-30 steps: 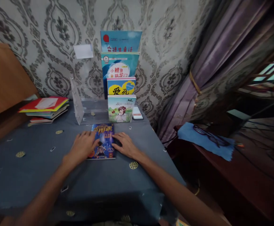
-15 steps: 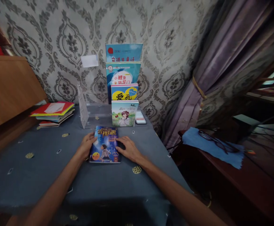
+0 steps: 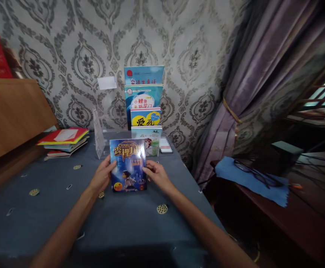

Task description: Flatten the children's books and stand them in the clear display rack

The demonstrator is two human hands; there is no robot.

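Observation:
A blue-purple paperback book (image 3: 129, 167) with gold lettering and a cartoon figure is tilted up, its cover facing me. My left hand (image 3: 103, 173) grips its left edge, thumb on the cover. On its right edge my right hand (image 3: 157, 174) has closed in the same way; the fingers behind the book are hidden. Just beyond stands a clear acrylic book rack (image 3: 97, 139). Its right side holds stepped books: a light-blue book (image 3: 144, 75) at the back, a teal book (image 3: 144, 96), a yellow-and-blue book (image 3: 145, 118), and a pale green book (image 3: 153, 146) partly covered by the held one.
A stack of books (image 3: 63, 141) lies left on the blue tablecloth (image 3: 53, 212), beside a wooden panel (image 3: 17, 115). A phone-like object (image 3: 166, 146) sits right of the rack. Glasses (image 3: 257, 173) rest on a blue cloth (image 3: 229, 173) at right, below a purple curtain (image 3: 226, 96).
Both hands have raised the paperback from lying on the table to a tilted, more upright position. It now overlaps the front book in the rack. The camera view has shifted slightly.

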